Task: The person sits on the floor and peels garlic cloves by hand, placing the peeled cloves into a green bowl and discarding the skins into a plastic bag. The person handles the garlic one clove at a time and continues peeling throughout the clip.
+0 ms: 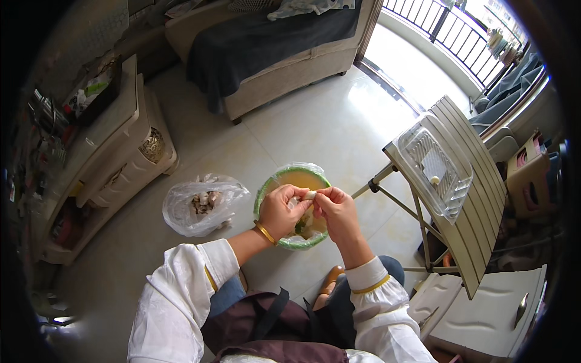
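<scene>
A pale garlic clove is pinched between the fingertips of my left hand and my right hand. Both hands are over a round bin with a green rim, lined with a clear plastic bag. Scraps lie inside the bin, partly hidden by my hands. On the floor to the left, an open clear plastic bag holds what look like garlic bulbs or cloves. One small whitish clove sits in a clear plastic tray at the right.
The tray rests on a slatted folding table with metal legs. A beige cabinet stands at the left, and a sofa with a dark cover is ahead. White drawers are at the lower right. Balcony railings show beyond the doorway.
</scene>
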A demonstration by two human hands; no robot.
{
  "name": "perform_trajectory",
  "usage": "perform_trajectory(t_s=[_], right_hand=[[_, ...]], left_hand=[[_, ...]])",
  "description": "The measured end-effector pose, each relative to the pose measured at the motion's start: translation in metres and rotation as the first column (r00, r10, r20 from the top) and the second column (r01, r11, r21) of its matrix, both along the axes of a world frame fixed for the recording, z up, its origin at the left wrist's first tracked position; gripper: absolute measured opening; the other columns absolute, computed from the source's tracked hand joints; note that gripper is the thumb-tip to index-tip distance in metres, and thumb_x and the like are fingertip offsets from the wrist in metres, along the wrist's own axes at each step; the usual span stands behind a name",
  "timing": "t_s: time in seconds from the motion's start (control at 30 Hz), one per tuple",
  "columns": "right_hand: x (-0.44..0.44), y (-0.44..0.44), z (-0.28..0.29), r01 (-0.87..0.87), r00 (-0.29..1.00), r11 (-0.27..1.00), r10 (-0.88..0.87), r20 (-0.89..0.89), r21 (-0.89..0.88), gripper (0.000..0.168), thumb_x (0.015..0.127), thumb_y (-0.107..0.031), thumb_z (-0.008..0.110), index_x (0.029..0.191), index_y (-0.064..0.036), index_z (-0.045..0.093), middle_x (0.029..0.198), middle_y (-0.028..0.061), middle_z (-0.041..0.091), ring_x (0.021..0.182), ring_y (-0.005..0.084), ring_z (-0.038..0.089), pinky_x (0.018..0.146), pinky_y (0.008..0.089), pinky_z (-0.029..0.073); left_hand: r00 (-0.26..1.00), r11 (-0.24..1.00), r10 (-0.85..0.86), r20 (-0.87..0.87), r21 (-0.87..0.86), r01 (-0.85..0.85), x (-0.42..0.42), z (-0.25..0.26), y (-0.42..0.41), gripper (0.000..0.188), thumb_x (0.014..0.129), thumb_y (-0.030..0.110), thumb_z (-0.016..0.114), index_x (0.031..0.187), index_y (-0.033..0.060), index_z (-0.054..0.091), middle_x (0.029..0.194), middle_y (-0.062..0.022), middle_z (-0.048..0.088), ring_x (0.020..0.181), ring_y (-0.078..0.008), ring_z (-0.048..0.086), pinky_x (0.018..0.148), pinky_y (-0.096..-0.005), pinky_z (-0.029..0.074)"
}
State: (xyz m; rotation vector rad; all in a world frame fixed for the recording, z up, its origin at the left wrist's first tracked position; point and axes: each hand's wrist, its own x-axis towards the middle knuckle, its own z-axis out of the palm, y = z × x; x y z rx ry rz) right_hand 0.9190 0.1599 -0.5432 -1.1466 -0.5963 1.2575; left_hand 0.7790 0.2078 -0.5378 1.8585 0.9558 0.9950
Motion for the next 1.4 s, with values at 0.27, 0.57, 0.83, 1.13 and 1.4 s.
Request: perform_trajectory(t_s=[0.27,0.57,0.83,1.13,1.4], right_hand=[[0.005,0.003,0.007,-0.065,0.994,0.998,0.064,-0.085,-0.009,0.011,0.083,-0.007,0.059,0.084,0.003,0.057,0.067,0.0046,0.057,0.055,0.0096,0.052,0.052,0.0211,0.043],[0.006,0.003,-0.002,-0.052,0.997,0.999,0.052,-0.051,-0.012,0.01,0.082,-0.007,0.059,0.083,0.003,0.056,0.067,0.005,0.057,0.054,0.0098,0.051,0.051,0.0207,0.041],[0.007,0.002,-0.006,-0.034,0.999,0.999,0.034,-0.019,0.003,0.009,0.082,-0.006,0.059,0.081,0.002,0.056,0.066,0.0048,0.058,0.053,0.0099,0.052,0.05,0.0201,0.041],[0.008,0.002,0.006,-0.09,0.994,0.996,0.089,-0.057,-0.006,0.011,0.083,-0.008,0.059,0.082,0.003,0.057,0.065,0.0043,0.058,0.055,0.009,0.053,0.051,0.02,0.041],[0.005,0.002,0.003,-0.062,0.998,0.998,0.062,0.022,0.003,0.009,0.083,-0.006,0.059,0.079,0.001,0.056,0.064,0.0039,0.058,0.054,0.0083,0.053,0.05,0.0199,0.042]], left_hand=[[1.0,0.996,-0.011,0.02,-0.091,0.013,-0.001,-0.001,0.006,0.018,0.074,0.012,0.07,0.087,0.0013,0.065,0.082,-0.008,0.066,0.076,-0.0134,0.062,0.071,-0.0261,0.048],[1.0,0.994,-0.016,0.027,-0.105,0.019,0.002,-0.003,0.004,0.016,0.073,0.012,0.07,0.084,0.0012,0.064,0.081,-0.0096,0.065,0.075,-0.0177,0.062,0.069,-0.028,0.048],[0.997,0.983,-0.03,0.067,-0.178,0.041,0.003,-0.003,0.003,0.017,0.074,0.012,0.07,0.085,0.001,0.064,0.082,-0.0092,0.065,0.075,-0.0163,0.062,0.07,-0.0272,0.048],[0.988,0.944,-0.036,0.151,-0.32,0.083,0.001,0.0,0.004,0.018,0.075,0.013,0.07,0.087,0.0009,0.064,0.083,-0.0077,0.066,0.076,-0.013,0.061,0.07,-0.0256,0.048],[0.996,0.979,-0.03,0.085,-0.197,0.046,0.002,-0.005,0.003,0.018,0.075,0.014,0.071,0.085,0.0007,0.064,0.081,-0.0076,0.066,0.074,-0.0132,0.061,0.069,-0.0262,0.048]])
